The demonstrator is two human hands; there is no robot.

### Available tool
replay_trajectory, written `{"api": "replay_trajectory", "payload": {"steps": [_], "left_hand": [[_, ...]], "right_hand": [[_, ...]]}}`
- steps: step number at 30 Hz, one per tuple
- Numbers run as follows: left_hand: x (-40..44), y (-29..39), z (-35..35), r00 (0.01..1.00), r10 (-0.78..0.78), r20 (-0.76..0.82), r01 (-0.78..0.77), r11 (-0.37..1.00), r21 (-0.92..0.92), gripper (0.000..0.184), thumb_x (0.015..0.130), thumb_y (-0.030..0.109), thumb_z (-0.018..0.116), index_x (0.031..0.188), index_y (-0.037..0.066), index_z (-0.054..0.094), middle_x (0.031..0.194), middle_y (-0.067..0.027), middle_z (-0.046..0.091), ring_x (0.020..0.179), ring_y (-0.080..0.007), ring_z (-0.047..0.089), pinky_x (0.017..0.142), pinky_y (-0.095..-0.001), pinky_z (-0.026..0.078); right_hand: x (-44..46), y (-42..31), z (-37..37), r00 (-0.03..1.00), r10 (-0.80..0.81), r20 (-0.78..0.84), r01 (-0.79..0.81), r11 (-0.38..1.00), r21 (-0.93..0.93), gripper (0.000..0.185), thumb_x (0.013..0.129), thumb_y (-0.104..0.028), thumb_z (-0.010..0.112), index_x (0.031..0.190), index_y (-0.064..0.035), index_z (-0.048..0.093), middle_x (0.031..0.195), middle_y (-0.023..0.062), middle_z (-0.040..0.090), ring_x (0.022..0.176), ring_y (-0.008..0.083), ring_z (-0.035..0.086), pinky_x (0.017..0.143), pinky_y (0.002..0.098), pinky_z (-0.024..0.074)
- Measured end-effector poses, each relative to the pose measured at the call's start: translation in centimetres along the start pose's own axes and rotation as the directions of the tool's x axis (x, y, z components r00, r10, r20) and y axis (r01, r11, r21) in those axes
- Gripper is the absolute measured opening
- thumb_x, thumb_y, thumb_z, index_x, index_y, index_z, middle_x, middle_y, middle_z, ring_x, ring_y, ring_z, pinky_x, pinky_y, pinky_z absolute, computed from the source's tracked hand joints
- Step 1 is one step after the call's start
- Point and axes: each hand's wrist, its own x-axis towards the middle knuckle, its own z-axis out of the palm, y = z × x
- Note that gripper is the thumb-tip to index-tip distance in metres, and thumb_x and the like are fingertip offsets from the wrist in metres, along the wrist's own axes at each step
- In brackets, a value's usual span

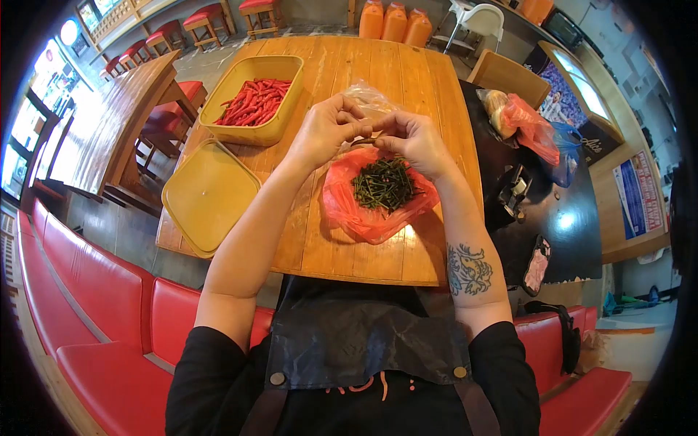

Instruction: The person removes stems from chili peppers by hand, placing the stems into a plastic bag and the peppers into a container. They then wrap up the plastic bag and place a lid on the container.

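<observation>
Red padded benches (94, 261) line the near side of the room, and a plank-topped wooden table (327, 260) stands before you. Over it, your left hand (325, 131) and right hand (416, 143) meet, thumbs and fingers pinched on a small, dark, slender piece (364, 141), too small to identify. Just below them, an open red plastic bag (342, 211) holds thin green stems (382, 184). Left of your hands sits a yellow plastic tub (256, 134) of red chillies (254, 102); a yellow lid (207, 196) lies nearer you.
</observation>
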Motion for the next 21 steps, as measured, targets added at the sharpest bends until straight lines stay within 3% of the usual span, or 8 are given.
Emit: {"api": "replay_trajectory", "payload": {"steps": [2, 5, 7, 10, 13, 16, 18, 21], "left_hand": [[0.1, -0.5, 0.2, 1.0, 0.027, -0.006, -0.026, 0.999, 0.045, 0.017, 0.079, 0.005, 0.061, 0.09, -0.002, 0.051, 0.079, -0.009, 0.064, 0.069, -0.0093, 0.059, 0.058, -0.0205, 0.045], [0.1, -1.1, 1.0, 0.997, 0.083, -0.005, -0.083, 0.993, -0.079, 0.013, 0.084, 0.005, 0.055, 0.094, -0.002, 0.049, 0.083, -0.0072, 0.061, 0.074, -0.0087, 0.056, 0.061, -0.022, 0.045], [0.0, -1.1, 1.3, 0.982, 0.19, -0.017, -0.179, 0.949, 0.258, 0.016, 0.086, 0.007, 0.05, 0.097, -0.004, 0.046, 0.094, -0.0173, 0.057, 0.089, -0.0227, 0.057, 0.073, -0.0325, 0.046], [-0.6, -0.4, 1.7, 0.977, 0.211, 0.014, -0.206, 0.935, 0.289, 0.019, 0.089, 0.008, 0.045, 0.105, -0.001, 0.043, 0.09, -0.0077, 0.049, 0.086, -0.0143, 0.049, 0.077, -0.0287, 0.042], [-0.7, -0.2, 1.7, 0.981, 0.154, 0.121, -0.181, 0.947, 0.266, 0.024, 0.09, 0.013, 0.045, 0.109, 0.0, 0.039, 0.096, -0.0105, 0.048, 0.09, -0.0177, 0.049, 0.08, -0.0313, 0.041], [-1.3, 0.9, 2.0, 0.989, 0.103, 0.11, -0.13, 0.953, 0.275, 0.031, 0.091, 0.022, 0.046, 0.112, 0.001, 0.037, 0.096, -0.0107, 0.048, 0.088, -0.0191, 0.05, 0.08, -0.0323, 0.041], [-1.3, 0.6, 2.1, 0.981, 0.151, 0.119, -0.18, 0.942, 0.283, 0.036, 0.09, 0.026, 0.046, 0.114, 0.001, 0.036, 0.097, -0.0112, 0.048, 0.088, -0.0202, 0.05, 0.081, -0.0328, 0.041], [-1.5, 0.7, 2.4, 0.973, 0.2, 0.119, -0.227, 0.928, 0.297, 0.042, 0.09, 0.03, 0.048, 0.117, 0.0, 0.033, 0.095, -0.0132, 0.052, 0.086, -0.0219, 0.055, 0.077, -0.0327, 0.043]], "right_hand": [[0.1, 0.1, 0.1, 1.0, 0.005, -0.024, -0.006, 1.0, -0.024, 0.015, 0.075, 0.002, 0.061, 0.091, 0.0011, 0.06, 0.072, 0.0041, 0.06, 0.061, 0.0086, 0.055, 0.054, 0.0216, 0.0454], [0.3, 0.7, 0.4, 0.998, -0.016, -0.064, 0.012, 0.998, -0.063, 0.014, 0.076, 0.0, 0.061, 0.09, 0.0004, 0.06, 0.072, 0.0044, 0.06, 0.061, 0.0088, 0.056, 0.054, 0.0216, 0.0457], [0.3, 0.7, 0.5, 0.996, -0.042, -0.082, 0.035, 0.996, -0.079, 0.014, 0.076, 0.0, 0.061, 0.09, 0.0001, 0.061, 0.072, 0.0046, 0.06, 0.061, 0.0089, 0.056, 0.054, 0.0217, 0.0458], [0.1, 0.4, 0.5, 0.996, -0.007, -0.088, 0.002, 0.999, -0.048, 0.016, 0.076, -0.001, 0.061, 0.092, 0.0008, 0.06, 0.073, 0.005, 0.06, 0.063, 0.0092, 0.056, 0.055, 0.022, 0.0462], [0.1, 0.3, 0.5, 0.998, 0.009, -0.068, -0.01, 1.0, -0.015, 0.015, 0.077, -0.002, 0.062, 0.091, 0.001, 0.059, 0.075, 0.0049, 0.06, 0.063, 0.0096, 0.056, 0.056, 0.0224, 0.0463], [0.1, 0.4, 0.6, 1.0, -0.027, -0.008, 0.027, 0.999, 0.027, 0.012, 0.077, -0.004, 0.062, 0.087, 0.0005, 0.058, 0.074, 0.0037, 0.059, 0.063, 0.0098, 0.055, 0.057, 0.0226, 0.0462], [0.0, 0.3, 0.8, 0.999, -0.033, 0.017, 0.031, 0.992, 0.122, 0.009, 0.077, -0.004, 0.062, 0.083, -0.0004, 0.057, 0.071, 0.0027, 0.057, 0.061, 0.0095, 0.054, 0.057, 0.0223, 0.0454], [-0.2, -0.3, 0.8, 0.997, -0.019, 0.074, 0.012, 0.996, 0.086, 0.006, 0.077, -0.003, 0.061, 0.08, -0.0004, 0.056, 0.067, 0.0024, 0.055, 0.059, 0.0093, 0.052, 0.056, 0.0217, 0.0445]]}}
